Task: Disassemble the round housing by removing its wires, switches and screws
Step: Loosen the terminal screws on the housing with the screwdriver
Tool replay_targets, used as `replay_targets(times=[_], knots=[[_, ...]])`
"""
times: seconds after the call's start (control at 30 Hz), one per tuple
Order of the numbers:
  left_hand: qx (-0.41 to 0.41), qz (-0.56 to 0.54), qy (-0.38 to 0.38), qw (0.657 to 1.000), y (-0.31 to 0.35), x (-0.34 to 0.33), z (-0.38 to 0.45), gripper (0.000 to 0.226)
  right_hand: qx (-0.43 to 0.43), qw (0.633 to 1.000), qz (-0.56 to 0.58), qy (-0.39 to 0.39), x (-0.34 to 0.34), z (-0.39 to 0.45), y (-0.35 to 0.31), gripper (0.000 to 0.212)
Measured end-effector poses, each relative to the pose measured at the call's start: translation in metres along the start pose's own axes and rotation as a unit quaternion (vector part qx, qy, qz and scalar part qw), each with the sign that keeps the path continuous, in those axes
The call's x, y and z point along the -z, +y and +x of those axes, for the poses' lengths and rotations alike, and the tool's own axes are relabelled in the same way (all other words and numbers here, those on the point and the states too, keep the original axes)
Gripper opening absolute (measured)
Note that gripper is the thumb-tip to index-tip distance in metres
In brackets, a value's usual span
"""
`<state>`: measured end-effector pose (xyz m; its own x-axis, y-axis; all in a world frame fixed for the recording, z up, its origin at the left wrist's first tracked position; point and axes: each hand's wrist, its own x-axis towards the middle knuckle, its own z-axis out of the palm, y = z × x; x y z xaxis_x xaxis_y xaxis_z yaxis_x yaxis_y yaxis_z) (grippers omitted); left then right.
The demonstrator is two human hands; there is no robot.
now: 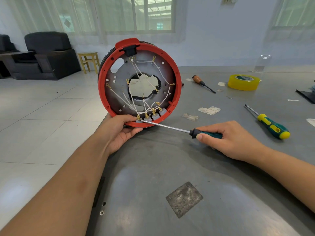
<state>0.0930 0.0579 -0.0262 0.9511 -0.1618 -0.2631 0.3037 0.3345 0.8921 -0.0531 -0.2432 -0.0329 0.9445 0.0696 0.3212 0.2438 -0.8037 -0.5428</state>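
The round housing (139,82) stands on edge at the tabletop's (187,167) left edge, open face toward the camera, left hand (121,132) fingers gripping its lower rim, while the right hand (230,140) grasps a screwdriver (179,130) whose shaft points left and slightly up, tip at the leftmost switch (139,122).

I see a dark armchair (51,53) on the pale tiled floor (42,103). Just right of it stands a small wooden stool (89,61). Behind both, sheer curtains (51,14) cover wide windows (150,14) letting daylight in; a white wall (221,31) runs further right.
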Motion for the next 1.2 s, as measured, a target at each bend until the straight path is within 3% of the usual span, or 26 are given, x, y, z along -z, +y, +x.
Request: replay_targets(times=[0.43,0.63,1.2], knots=[[-0.026,0.023,-0.003,0.999,0.000,-0.002,-0.002,0.036,-0.008,1.000,-0.020,-0.007,-0.001,0.002,-0.005,0.014],[-0.016,0.024,0.002,1.000,0.000,-0.002,0.000,0.042,-0.022,0.999,-0.032,0.011,-0.003,0.000,-0.008,0.022],[0.003,0.001,0.009,1.000,0.001,-0.003,0.000,0.045,0.061,0.986,-0.137,0.076,-0.008,-0.007,-0.014,0.044]])
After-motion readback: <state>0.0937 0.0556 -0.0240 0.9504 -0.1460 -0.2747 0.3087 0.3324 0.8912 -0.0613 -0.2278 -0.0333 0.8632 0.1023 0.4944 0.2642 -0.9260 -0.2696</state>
